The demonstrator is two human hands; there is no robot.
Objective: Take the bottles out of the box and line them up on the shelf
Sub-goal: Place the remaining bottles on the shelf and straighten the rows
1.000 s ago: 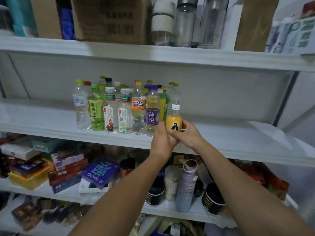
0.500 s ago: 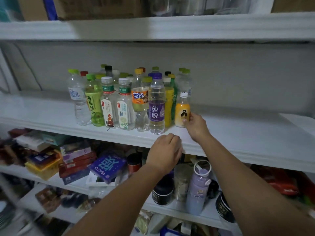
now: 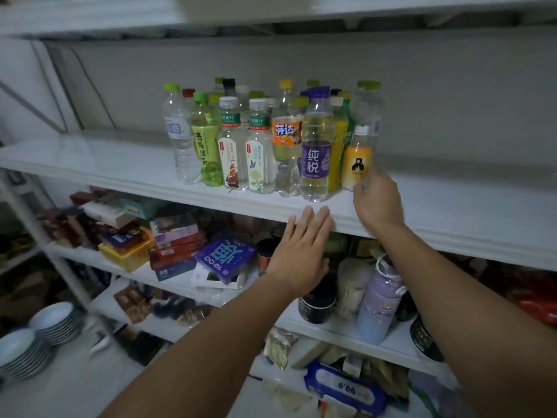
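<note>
Head view, looking down the arms: the small orange bottle (image 3: 357,159) that both hands carried a second ago now stands upright on the shelf (image 3: 452,212), at the tips of the right hand (image 3: 376,203). The purple-label bottle (image 3: 316,155) is just beyond it, on that hand's left. The right hand's fingertips (image 3: 366,184) lie against the lower side of the orange bottle. The thumb is hidden, so I cannot tell whether the hand still pinches the bottle or only steadies it.

The left hand (image 3: 301,251) has let go and dropped away. It hangs flat with straight fingers, holding nothing, in front of the shelf's edge and below the row of bottles (image 3: 232,146).

To my eye this bottle is as good as placed, closing the right end of the front line. What seems left is to let go of it and go back for the next one. The box is out of sight, so how many bottles remain I cannot say.
</note>
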